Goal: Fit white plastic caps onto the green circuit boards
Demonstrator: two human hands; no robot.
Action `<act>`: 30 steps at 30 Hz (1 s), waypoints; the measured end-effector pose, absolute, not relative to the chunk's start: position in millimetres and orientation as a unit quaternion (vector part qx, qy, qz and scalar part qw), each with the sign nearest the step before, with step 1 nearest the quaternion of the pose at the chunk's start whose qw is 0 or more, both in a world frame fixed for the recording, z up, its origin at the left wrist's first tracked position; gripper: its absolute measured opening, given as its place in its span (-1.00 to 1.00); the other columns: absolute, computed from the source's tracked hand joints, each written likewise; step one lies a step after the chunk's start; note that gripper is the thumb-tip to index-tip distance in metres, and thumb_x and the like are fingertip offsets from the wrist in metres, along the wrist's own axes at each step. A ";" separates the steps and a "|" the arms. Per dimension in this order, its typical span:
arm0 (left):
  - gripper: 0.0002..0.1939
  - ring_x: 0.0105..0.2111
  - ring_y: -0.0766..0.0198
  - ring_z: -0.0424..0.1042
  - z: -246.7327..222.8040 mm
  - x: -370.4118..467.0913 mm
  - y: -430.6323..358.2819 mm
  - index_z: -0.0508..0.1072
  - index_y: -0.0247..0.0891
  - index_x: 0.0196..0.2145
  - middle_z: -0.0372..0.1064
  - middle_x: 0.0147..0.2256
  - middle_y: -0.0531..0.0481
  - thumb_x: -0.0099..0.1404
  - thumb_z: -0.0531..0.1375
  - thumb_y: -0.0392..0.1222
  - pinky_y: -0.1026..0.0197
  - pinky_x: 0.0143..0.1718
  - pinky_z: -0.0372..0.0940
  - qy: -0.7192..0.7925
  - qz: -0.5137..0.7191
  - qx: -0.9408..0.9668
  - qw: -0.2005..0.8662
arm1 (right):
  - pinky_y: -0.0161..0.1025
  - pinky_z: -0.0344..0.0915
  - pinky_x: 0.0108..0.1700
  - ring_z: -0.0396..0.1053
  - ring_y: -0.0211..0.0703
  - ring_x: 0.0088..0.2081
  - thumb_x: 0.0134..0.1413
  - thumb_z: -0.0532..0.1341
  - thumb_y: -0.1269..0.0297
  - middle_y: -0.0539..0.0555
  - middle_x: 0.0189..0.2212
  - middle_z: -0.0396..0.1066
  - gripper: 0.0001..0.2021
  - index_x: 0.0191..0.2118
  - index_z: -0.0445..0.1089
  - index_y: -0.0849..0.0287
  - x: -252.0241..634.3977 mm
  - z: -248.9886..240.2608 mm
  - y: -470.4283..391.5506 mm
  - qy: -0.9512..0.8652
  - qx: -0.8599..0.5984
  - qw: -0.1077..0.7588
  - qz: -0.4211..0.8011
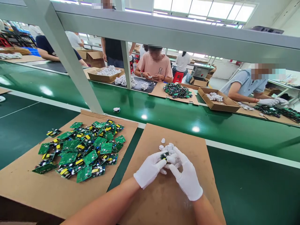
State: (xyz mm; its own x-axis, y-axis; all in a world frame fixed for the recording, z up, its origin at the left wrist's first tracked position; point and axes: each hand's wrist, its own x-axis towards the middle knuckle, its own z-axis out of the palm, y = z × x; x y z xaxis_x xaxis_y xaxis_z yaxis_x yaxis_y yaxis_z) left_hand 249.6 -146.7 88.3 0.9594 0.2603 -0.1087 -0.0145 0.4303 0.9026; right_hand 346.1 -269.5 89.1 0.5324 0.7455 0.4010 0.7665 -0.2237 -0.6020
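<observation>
My left hand (150, 168), in a white glove, is closed on a small green circuit board (164, 155) with a yellow part on it. My right hand (187, 176), also gloved in white, curls its fingers around a white putty-like lump (172, 158) close beside the board. Whether the lump touches the board is hard to make out. Behind and beneath the fingers lies a small pile of white lumps (169, 147), partly hidden by both hands. One loose white lump (163, 140) sits just beyond it. All this is over a brown cardboard sheet (150, 200).
Left of my hands, many circuit boards (87, 156) are heaped on another cardboard sheet (23, 184). A single board (116, 109) lies on the green conveyor belt (159, 115). A grey metal frame (77, 65) crosses above. Across the belt, co-workers (154, 64) sit by boxes of white lumps (105, 76).
</observation>
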 end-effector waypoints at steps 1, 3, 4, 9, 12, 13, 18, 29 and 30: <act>-0.58 -0.37 0.31 0.35 88.1 249.7 -145.9 0.43 -0.31 -0.06 0.40 -0.22 -0.14 0.17 0.20 -0.04 0.32 -0.42 0.29 0.118 0.074 0.518 0.844 | -0.26 0.41 -0.31 0.41 -0.14 -0.23 0.08 0.16 0.32 0.10 -0.17 0.41 -0.71 -0.04 0.38 0.05 347.2 89.9 -270.4 -0.475 -0.783 0.403 -0.006; -0.57 -0.37 0.31 0.38 87.2 250.0 -144.6 0.44 -0.30 -0.07 0.41 -0.24 -0.14 0.15 0.22 -0.02 0.31 -0.39 0.29 0.123 0.053 0.496 0.858 | -0.26 0.41 -0.32 0.40 -0.14 -0.21 0.10 0.17 0.31 0.11 -0.18 0.40 -0.81 -0.17 0.45 0.05 348.6 88.7 -271.3 -0.474 -0.777 0.414 -0.023; -0.57 -0.37 0.31 0.38 86.7 250.0 -144.3 0.43 -0.29 -0.07 0.41 -0.25 -0.13 0.14 0.22 -0.01 0.31 -0.38 0.30 0.127 0.042 0.485 0.864 | -0.24 0.42 -0.29 0.40 -0.14 -0.20 0.09 0.18 0.31 0.11 -0.20 0.40 -0.85 -0.22 0.47 0.05 348.7 86.8 -271.2 -0.482 -0.772 0.413 -0.041; -0.60 -0.47 0.36 0.35 83.8 250.6 -147.9 0.45 -0.34 -0.18 0.39 -0.39 -0.07 0.11 0.24 0.01 0.31 -0.42 0.29 0.144 0.052 0.500 0.852 | -0.11 0.40 -0.16 0.38 -0.08 -0.17 0.01 0.22 0.36 0.11 -0.19 0.40 -0.83 -0.25 0.48 0.01 343.6 76.7 -266.5 -0.525 -0.755 0.361 -0.153; -0.60 -0.54 0.38 0.31 81.0 251.6 -152.0 0.45 -0.37 -0.27 0.38 -0.46 -0.04 0.06 0.27 0.04 0.34 -0.51 0.25 0.149 0.073 0.529 0.832 | -0.05 0.37 -0.10 0.35 -0.03 -0.10 -0.04 0.23 0.38 0.09 -0.12 0.39 -0.83 -0.31 0.50 -0.02 340.5 78.0 -265.2 -0.542 -0.758 0.330 -0.155; -0.59 -0.56 0.38 0.31 79.9 251.9 -153.0 0.45 -0.36 -0.27 0.38 -0.47 -0.04 0.05 0.27 0.05 0.33 -0.53 0.25 0.151 0.073 0.530 0.831 | -0.03 0.35 -0.06 0.34 -0.01 -0.07 -0.05 0.23 0.37 0.08 -0.09 0.39 -0.83 -0.31 0.50 -0.02 340.1 79.6 -265.6 -0.544 -0.759 0.329 -0.141; -0.65 -0.62 0.43 0.25 75.9 252.6 -152.5 0.44 -0.36 -0.40 0.29 -0.56 0.04 -0.02 0.30 0.00 0.33 -0.57 0.25 0.153 0.069 0.488 0.856 | 0.05 0.30 0.05 0.30 0.06 0.04 -0.02 0.25 0.26 0.10 0.01 0.36 -0.70 -0.09 0.41 0.00 346.0 81.6 -269.9 -0.551 -0.763 0.339 -0.015; -0.57 -0.51 0.34 0.38 75.9 252.3 -152.8 0.48 -0.33 -0.33 0.34 -0.47 -0.04 -0.05 0.32 0.06 0.32 -0.51 0.31 0.119 0.042 0.412 0.902 | 0.07 0.23 0.14 0.23 0.12 0.12 0.04 0.23 0.21 0.13 0.10 0.27 -0.81 -0.19 0.46 0.02 355.9 70.5 -273.1 -0.525 -0.721 0.449 0.056; -0.59 -0.52 0.35 0.37 76.7 252.5 -153.6 0.48 -0.33 -0.36 0.34 -0.47 -0.03 -0.06 0.32 0.06 0.33 -0.51 0.30 0.120 0.047 0.424 0.897 | 0.04 0.25 0.12 0.22 0.11 0.13 0.05 0.22 0.20 0.14 0.12 0.25 -0.76 -0.12 0.43 0.02 356.5 70.0 -273.6 -0.514 -0.716 0.466 0.085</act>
State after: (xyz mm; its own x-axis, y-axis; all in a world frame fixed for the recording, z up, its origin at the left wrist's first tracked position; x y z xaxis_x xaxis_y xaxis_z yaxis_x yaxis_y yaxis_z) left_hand 252.5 -153.6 76.7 0.9668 0.1857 -0.1755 0.0178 0.6363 0.7713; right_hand 356.5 -273.6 70.0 0.4580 0.8145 0.3562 0.6554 -0.0386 -0.7543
